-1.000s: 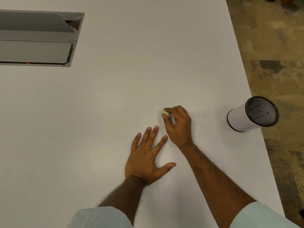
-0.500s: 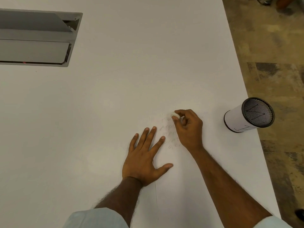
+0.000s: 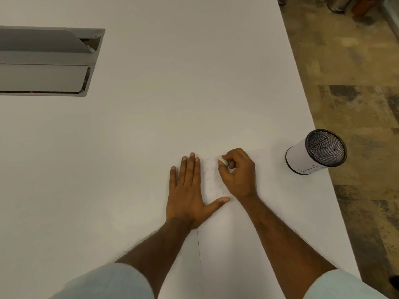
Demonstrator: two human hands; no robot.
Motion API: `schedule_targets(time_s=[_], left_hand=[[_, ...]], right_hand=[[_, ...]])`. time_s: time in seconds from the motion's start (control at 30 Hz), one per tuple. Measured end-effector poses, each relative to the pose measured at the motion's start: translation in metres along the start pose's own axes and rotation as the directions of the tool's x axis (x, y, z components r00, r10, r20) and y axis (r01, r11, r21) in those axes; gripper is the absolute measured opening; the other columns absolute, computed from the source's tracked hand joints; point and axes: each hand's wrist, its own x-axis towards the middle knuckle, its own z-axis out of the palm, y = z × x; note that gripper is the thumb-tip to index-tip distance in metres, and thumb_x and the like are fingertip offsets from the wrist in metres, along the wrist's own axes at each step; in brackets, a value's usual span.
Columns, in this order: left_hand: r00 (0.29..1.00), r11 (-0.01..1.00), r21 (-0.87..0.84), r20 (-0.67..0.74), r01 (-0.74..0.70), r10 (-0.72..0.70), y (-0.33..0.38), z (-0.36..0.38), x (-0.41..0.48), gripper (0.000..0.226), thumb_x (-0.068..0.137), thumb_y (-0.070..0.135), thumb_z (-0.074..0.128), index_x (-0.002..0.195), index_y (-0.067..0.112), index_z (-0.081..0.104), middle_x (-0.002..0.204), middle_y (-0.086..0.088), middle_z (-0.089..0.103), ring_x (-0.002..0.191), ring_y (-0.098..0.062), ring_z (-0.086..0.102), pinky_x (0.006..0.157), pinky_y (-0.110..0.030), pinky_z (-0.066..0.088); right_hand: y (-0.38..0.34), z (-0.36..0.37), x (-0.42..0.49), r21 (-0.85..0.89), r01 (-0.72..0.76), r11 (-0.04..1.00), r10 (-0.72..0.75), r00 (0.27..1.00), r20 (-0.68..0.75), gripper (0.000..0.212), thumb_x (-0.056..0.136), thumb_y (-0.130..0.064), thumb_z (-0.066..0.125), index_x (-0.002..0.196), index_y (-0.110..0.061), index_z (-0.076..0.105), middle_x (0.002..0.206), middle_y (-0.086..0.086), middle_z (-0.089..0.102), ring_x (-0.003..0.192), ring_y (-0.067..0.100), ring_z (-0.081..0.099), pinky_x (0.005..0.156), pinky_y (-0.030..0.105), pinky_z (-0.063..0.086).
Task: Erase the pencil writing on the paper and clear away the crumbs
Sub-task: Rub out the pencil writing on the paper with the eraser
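Right hand (image 3: 239,175) pinches eraser (image 3: 222,162) on paper (image 3: 241,244); left hand (image 3: 186,195) lies flat, fingers spread

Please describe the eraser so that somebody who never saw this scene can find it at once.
Start at the mesh cup by the right edge of the white table. Left of it, the right hand rests on a paper with faint writing. The eraser is the small white lump pinched in its fingertips, paler than the skin around it.

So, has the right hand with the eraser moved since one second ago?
Yes. Judged against the mesh cup, the right hand and its eraser have shifted rightward, closer to the cup, and slightly toward the person.
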Motion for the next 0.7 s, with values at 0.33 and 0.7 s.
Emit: schedule_targets(time_s=[0.33,0.7], left_hand=[[0.999,0.995,0.105,0.037,0.004,-0.008,-0.001,0.008,0.005,0.121,0.073,0.098,0.019,0.158,0.012,0.008,0.166,-0.008,0.0,0.153,-0.028,-0.002,0.12,-0.06,0.007],[0.999,0.993,0.119,0.04,-0.005,0.0,-0.001,0.01,0.007,0.122,0.072,0.098,0.021,0.158,0.011,0.013,0.166,-0.008,0.004,0.153,-0.029,-0.001,0.119,-0.062,0.007]], right_hand=[[-0.005,0.009,-0.002,-0.116,0.253,0.96,-0.223,0.949,0.221,0.016,0.086,-0.02,0.067,0.097,-0.009,0.072,0.088,0.004,0.068,0.079,0.015,0.062,0.065,0.029,0.056],[-0.006,0.012,0.001,-0.107,0.241,0.965,-0.216,0.955,0.205,0.021,0.087,-0.022,0.065,0.104,-0.012,0.072,0.095,0.003,0.07,0.087,0.014,0.062,0.075,0.028,0.055]])
